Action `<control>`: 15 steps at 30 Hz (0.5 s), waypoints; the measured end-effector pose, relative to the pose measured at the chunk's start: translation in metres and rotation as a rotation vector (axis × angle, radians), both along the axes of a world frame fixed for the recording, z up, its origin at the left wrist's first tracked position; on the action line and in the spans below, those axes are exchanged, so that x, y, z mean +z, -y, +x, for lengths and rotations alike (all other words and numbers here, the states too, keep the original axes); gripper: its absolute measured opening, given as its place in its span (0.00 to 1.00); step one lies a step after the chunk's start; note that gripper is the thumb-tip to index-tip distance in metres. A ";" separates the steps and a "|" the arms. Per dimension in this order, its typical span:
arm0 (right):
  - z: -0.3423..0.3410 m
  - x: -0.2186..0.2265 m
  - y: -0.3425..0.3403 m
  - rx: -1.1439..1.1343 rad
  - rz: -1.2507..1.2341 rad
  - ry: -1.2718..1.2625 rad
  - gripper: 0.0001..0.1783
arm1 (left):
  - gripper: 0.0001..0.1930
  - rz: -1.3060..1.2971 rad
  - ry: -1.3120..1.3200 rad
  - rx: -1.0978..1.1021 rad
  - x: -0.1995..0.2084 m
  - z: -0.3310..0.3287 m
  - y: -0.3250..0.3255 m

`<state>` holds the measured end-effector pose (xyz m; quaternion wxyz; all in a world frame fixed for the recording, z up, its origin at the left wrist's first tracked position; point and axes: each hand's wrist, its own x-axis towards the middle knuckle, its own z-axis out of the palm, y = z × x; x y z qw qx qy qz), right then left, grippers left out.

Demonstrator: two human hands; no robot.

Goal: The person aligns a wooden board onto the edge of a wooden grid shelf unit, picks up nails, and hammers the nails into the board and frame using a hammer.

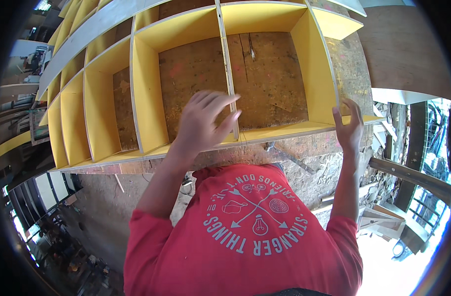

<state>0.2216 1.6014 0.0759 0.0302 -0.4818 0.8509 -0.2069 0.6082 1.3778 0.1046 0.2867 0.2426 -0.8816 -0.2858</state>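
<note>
A large shelf frame of yellow panels with pale plywood edges lies on a worn brown workbench, split into several compartments. My left hand hovers over the near end of a thin upright divider, its thumb and fingers apart and nothing visible between them. Whether its fingertips touch the divider is unclear. At the near right corner, my right hand has its thumb beside the edge of a yellow side panel, with the fingers parted and slightly curled. The yellow front board runs along the bench's near side.
Below the front board, a metal bar juts from the bench toward me. A brown sheet stands at the far right. Wood offcuts lie at the lower right, near a wooden rail.
</note>
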 end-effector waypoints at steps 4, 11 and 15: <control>0.025 -0.008 -0.016 -0.028 -0.071 0.030 0.28 | 0.19 0.011 0.288 0.105 0.005 0.079 -0.040; 0.043 -0.013 0.010 -0.282 0.198 -0.036 0.27 | 0.23 0.122 0.635 -0.013 -0.040 0.132 -0.038; 0.061 -0.024 0.016 -0.303 0.116 -0.148 0.24 | 0.23 0.132 0.652 -0.014 -0.045 0.144 -0.028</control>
